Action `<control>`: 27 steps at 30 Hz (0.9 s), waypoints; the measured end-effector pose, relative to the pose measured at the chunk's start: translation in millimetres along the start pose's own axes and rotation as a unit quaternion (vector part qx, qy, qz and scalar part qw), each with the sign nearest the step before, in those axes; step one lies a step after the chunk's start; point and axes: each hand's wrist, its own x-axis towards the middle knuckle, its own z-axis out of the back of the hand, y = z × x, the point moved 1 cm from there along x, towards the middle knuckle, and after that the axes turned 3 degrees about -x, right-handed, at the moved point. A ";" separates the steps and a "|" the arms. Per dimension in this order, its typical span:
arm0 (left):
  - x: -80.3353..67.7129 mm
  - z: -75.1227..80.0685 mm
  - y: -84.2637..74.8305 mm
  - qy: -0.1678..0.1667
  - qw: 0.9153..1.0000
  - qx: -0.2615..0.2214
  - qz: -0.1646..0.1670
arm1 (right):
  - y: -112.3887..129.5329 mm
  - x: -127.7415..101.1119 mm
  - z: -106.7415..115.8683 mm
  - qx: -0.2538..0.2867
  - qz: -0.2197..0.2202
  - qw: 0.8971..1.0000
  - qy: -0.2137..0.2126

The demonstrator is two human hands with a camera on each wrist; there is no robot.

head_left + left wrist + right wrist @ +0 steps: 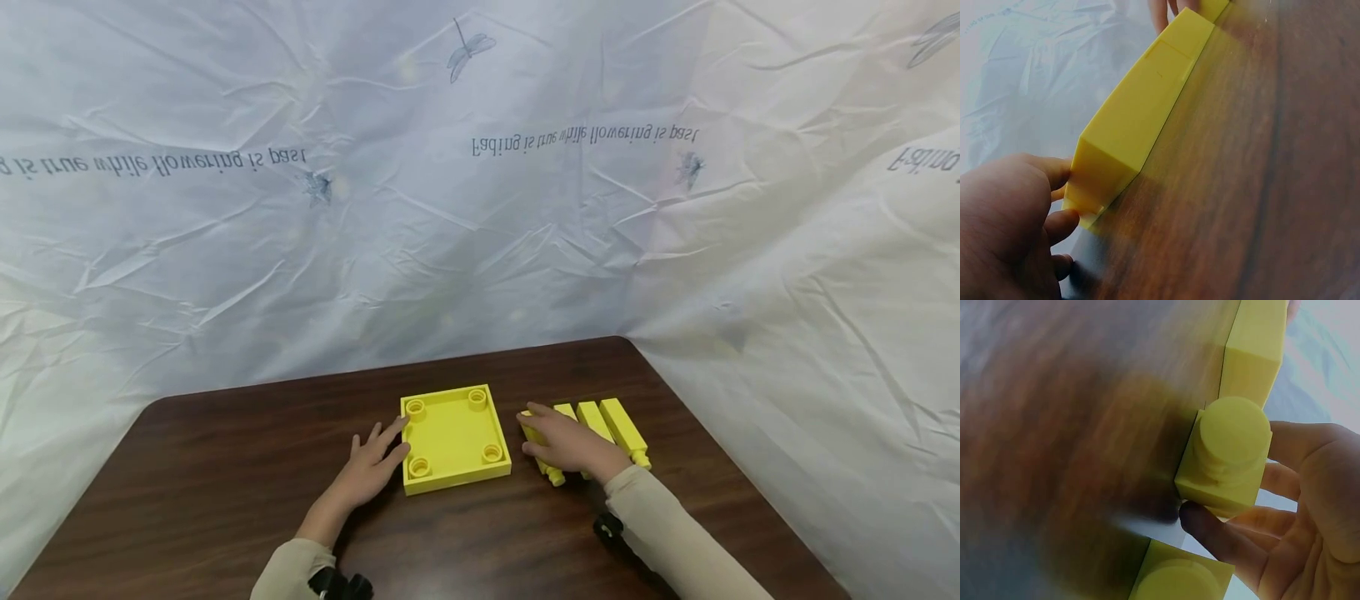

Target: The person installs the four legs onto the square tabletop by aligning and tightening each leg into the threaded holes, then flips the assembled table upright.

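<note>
A yellow square plate (pixel 455 433) with a round socket in each corner lies flat on the dark wooden table (pixel 225 467). My left hand (pixel 392 442) rests against its left edge with the fingers spread and fairly straight; in the left wrist view the fingertips (pixel 1063 220) touch the plate's (pixel 1141 119) near corner. To the right of the plate lie several yellow bars (pixel 622 429) side by side, each with a round peg at its end. My right hand (pixel 537 433) covers the left ones and grips the leftmost bar (pixel 1229 456), fingers (pixel 1222 534) curled beneath it.
A crinkled white sheet (pixel 480 208) with printed text hangs behind the table and along its right side. The table's back right corner (pixel 622 342) is close to the bars. Another bar's peg end (pixel 1175 578) lies just beside the held one.
</note>
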 end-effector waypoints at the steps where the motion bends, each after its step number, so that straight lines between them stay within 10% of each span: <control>1: -0.2 -0.1 0.1 0.001 1.000 0.001 0.001 | 0.0 0.3 0.0 0.002 0.002 1.000 0.001; 27: -0.2 -8.6 4.3 -0.012 1.000 0.002 -0.002 | 2.3 4.5 4.5 0.066 -0.085 0.994 0.013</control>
